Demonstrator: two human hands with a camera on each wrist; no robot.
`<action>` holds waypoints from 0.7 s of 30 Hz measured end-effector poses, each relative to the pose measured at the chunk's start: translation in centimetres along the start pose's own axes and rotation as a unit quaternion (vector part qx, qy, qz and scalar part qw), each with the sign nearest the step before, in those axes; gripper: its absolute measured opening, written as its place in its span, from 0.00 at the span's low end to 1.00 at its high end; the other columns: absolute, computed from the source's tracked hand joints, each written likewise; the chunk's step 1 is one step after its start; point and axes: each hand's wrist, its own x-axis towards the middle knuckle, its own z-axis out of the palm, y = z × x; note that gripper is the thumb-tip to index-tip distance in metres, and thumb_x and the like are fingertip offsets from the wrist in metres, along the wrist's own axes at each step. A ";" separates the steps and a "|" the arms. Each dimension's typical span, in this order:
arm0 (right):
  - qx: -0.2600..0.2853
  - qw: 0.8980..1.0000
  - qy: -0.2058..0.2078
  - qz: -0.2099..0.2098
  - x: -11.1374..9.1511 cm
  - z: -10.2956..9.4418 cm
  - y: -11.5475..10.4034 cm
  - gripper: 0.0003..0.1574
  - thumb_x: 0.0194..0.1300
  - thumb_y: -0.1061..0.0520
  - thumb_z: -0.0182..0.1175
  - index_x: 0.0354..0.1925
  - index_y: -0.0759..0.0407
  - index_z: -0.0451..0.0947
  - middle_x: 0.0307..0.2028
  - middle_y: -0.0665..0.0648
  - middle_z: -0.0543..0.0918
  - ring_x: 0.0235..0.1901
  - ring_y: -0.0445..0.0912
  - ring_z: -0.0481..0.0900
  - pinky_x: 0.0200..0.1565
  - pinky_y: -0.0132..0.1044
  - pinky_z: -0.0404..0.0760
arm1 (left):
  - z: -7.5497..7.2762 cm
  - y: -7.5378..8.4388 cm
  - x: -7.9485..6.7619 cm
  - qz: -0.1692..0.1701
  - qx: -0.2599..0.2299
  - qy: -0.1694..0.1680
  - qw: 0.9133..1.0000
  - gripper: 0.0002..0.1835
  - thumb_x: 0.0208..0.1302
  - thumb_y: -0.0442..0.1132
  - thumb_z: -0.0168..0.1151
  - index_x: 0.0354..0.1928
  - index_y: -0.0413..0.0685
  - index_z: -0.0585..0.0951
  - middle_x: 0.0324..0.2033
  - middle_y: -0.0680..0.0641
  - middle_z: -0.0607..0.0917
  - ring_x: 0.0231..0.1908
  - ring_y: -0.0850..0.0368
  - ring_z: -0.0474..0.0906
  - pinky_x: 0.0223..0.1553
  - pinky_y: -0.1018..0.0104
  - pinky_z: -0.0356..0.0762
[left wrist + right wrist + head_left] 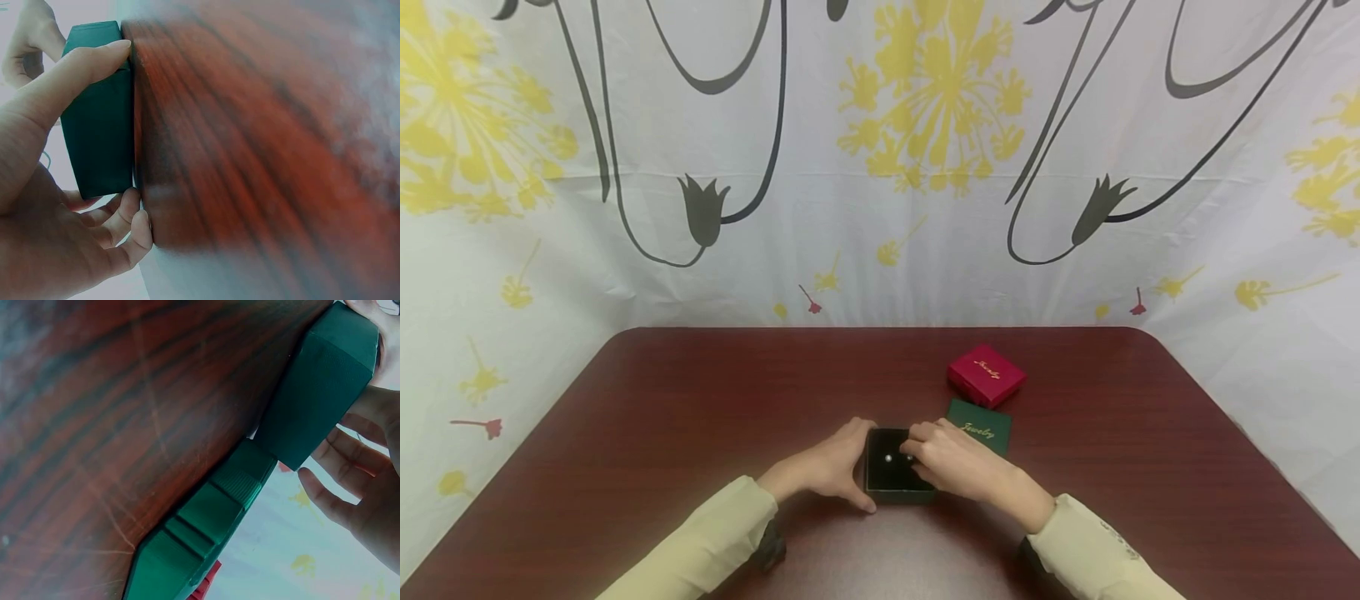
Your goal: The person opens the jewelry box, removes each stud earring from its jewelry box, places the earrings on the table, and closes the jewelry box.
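In the head view an uncovered green jewelry box (901, 497) with a black insert (891, 475) sits on the table. A small shiny stud earring (888, 458) shows in the insert. My left hand (831, 461) grips the box from the left, its thumb (94, 65) along the near side and the fingers toward the far side. Over the right part of the insert, my right hand (958, 460) has its thumb and forefinger together at a second shiny stud (910, 456), mostly covered by the fingertips. Its other fingers (353, 469) are bent loosely beside the box.
Right behind the box lies a green lid (981, 427) with gold lettering, partly under my right hand in the head view. A red jewelry box (987, 375) stands beyond it. A patterned cloth (880, 250) hangs behind the dark wooden table (700, 400).
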 end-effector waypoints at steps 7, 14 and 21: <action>-0.006 1.000 0.003 -0.001 0.2 0.1 -0.2 0.04 0.50 0.56 0.64 0.28 0.54 0.80 0.23 0.47 0.70 0.26 0.40 0.71 0.33 0.33 0.70 | 0.0 0.0 0.0 -0.001 -0.003 0.000 1.000 0.46 0.31 0.45 0.76 0.52 0.38 0.61 0.43 0.47 0.66 0.47 0.54 0.63 0.51 0.61 0.66; -0.012 1.000 0.010 -0.010 0.3 0.2 -0.2 0.04 0.49 0.58 0.65 0.27 0.55 0.79 0.22 0.48 0.70 0.24 0.40 0.71 0.30 0.32 0.69 | 0.1 0.0 0.0 -0.004 0.000 0.000 1.000 0.46 0.30 0.45 0.77 0.52 0.38 0.61 0.43 0.47 0.66 0.46 0.55 0.64 0.51 0.62 0.66; -0.018 1.000 0.010 -0.009 0.4 0.2 -0.2 0.03 0.49 0.59 0.64 0.25 0.55 0.79 0.21 0.48 0.70 0.22 0.40 0.70 0.28 0.31 0.67 | 0.1 0.0 0.1 -0.003 0.001 0.001 1.000 0.45 0.30 0.45 0.77 0.51 0.38 0.62 0.43 0.47 0.66 0.46 0.55 0.63 0.51 0.62 0.66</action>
